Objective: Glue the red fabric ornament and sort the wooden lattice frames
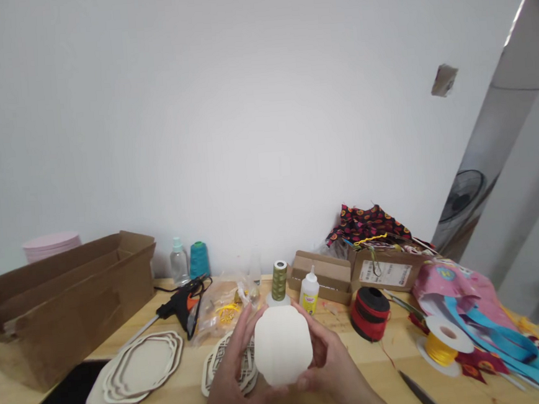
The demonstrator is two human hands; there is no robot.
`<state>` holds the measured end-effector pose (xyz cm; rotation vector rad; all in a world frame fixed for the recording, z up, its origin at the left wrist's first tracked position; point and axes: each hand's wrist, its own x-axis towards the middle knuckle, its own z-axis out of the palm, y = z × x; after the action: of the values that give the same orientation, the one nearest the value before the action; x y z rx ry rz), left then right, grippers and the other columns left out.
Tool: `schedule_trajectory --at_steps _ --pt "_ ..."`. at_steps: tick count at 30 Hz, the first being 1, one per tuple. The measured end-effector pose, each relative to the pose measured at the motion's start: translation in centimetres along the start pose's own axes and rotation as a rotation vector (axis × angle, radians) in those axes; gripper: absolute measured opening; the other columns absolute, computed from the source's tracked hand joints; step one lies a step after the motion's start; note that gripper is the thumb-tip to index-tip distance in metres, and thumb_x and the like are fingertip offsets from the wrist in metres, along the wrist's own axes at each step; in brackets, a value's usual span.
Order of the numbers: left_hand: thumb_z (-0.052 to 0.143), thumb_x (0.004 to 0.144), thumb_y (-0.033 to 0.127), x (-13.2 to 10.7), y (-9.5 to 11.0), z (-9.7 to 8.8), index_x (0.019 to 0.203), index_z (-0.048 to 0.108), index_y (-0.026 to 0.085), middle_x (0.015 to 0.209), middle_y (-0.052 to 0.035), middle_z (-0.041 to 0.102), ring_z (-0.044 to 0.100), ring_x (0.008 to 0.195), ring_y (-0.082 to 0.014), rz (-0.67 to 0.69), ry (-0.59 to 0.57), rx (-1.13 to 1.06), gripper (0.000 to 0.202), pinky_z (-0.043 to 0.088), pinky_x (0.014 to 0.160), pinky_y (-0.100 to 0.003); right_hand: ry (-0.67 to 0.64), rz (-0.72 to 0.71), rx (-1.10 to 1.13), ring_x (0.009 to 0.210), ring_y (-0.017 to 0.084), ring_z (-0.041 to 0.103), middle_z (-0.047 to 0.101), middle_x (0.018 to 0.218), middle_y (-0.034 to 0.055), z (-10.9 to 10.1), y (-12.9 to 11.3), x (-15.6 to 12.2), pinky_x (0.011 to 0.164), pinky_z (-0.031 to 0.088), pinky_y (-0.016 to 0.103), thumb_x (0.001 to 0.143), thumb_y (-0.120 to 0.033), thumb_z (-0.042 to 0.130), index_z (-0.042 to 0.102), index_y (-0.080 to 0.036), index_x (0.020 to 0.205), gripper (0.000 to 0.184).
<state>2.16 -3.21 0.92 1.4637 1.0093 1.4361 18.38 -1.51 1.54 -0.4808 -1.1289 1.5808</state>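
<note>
Both my hands hold up a pale, octagon-like flat wooden piece point(282, 345) above the wooden table point(182, 402). My left hand point(232, 379) grips its left edge with fingers curled behind it. My right hand point(331, 362) clasps the right edge, thumb at the lower rim. Just under the piece lies a stack of cut-out lattice wooden pieces point(226, 366). A spool of olive-gold thread point(278, 282) and a small glue bottle point(309, 292) stand right behind it.
A stack of wooden frames point(136, 371) and a black hot glue gun point(184, 302) lie left. An open cardboard box point(57, 299) sits far left. A red-black spool point(370, 312), yellow ribbon reel point(441, 341), printed fabrics point(474, 310) and small boxes point(326, 272) fill the right.
</note>
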Motion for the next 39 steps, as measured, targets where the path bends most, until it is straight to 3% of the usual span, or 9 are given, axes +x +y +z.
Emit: schedule_trajectory --at_steps 16,28,35,39 --pt "0.07 0.058 0.035 -0.1 -0.2 -0.3 0.13 0.017 0.028 0.134 -0.0087 0.036 0.032 0.121 -0.0261 0.039 -0.022 0.07 0.09 0.024 0.1 -0.04 -0.019 -0.032 -0.072 0.107 0.024 0.049 0.055 0.116 0.0093 0.0 -0.2 0.0 0.085 0.042 0.034 0.039 -0.019 0.082 0.043 -0.024 0.12 0.09" --pt "0.07 0.057 0.037 -0.2 -0.7 -0.2 0.128 0.024 0.032 0.133 -0.0053 0.038 0.033 0.12 -0.0267 0.071 0.018 0.101 0.085 0.026 0.099 -0.041 -0.014 -0.024 -0.096 0.101 0.023 0.053 0.054 0.118 0.0084 -0.4 0.2 -0.1 0.082 0.044 0.035 0.04 -0.012 0.08 0.04 -0.026 0.122 0.092" --pt "0.069 0.057 0.035 -0.2 -0.4 -0.2 0.13 0.024 0.026 0.133 -0.0088 0.037 0.032 0.121 -0.0269 0.048 0.03 0.125 0.086 0.028 0.098 -0.038 -0.009 -0.006 -0.081 0.103 0.024 0.052 0.055 0.116 0.0085 -0.2 0.0 -0.1 0.081 0.044 0.035 0.039 -0.016 0.081 0.039 -0.025 0.122 0.094" --pt "0.068 0.058 0.037 -0.2 -0.5 -0.2 0.13 0.022 0.026 0.134 -0.0095 0.035 0.03 0.122 -0.0275 0.052 0.0 0.124 0.086 0.025 0.099 -0.042 -0.019 -0.017 -0.085 0.102 0.024 0.053 0.054 0.117 0.0076 -0.2 0.1 -0.1 0.075 0.047 0.032 0.039 -0.011 0.08 0.039 -0.027 0.122 0.094"
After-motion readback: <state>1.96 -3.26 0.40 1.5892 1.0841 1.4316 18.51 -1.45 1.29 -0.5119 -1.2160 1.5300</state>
